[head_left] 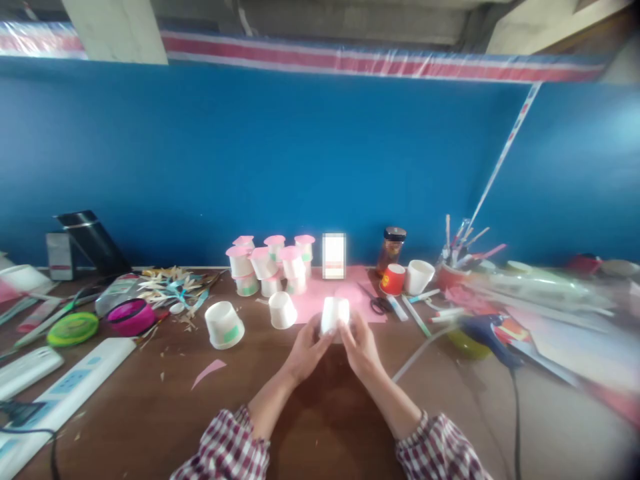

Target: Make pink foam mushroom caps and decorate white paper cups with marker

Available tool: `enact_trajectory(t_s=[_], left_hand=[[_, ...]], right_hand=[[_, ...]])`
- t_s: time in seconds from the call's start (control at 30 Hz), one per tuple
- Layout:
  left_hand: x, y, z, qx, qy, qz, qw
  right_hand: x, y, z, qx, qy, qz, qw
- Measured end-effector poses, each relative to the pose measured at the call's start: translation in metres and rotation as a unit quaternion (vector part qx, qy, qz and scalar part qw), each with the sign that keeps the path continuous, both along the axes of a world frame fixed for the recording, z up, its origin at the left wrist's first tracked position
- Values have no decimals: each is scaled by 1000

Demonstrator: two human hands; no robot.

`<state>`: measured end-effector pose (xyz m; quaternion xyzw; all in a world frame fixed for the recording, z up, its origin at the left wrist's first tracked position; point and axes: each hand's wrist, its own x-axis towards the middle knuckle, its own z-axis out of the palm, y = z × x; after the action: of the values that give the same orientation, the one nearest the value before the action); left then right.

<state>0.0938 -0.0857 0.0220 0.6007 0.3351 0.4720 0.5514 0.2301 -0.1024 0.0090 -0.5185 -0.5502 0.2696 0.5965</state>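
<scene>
Between my two hands is a small white paper cup, blurred and bright, held above the table. My left hand grips it from the left and my right hand from the right, fingertips close together. Pink paper lies flat just beyond them. To the left of my hands, one white paper cup stands upside down, and another cup with a green mark sits further left. Behind these are stacked cups topped with pink paper. A curved pink scrap lies nearer to me.
Scissors, a red cup, a white cup and a dark-lidded jar stand or lie to the right, near a blue glue gun with a cord. Leftward are a power strip, a green tape roll and wood scraps.
</scene>
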Motion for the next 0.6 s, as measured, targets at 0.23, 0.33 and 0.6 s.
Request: enact_trajectory(t_s=[0.23,0.33,0.6], left_hand=[[-5,1,-7,-42,-55,18,997],[-4,6,-15,-101,-111,46,988],[-6,12,-13,-255,-299,-29,919]], right_hand=[[-1,-6,3,-10,-21,40,999],[16,1,8,-4,-80,-16,997],[107,34,22,-94,-441,-218,866]])
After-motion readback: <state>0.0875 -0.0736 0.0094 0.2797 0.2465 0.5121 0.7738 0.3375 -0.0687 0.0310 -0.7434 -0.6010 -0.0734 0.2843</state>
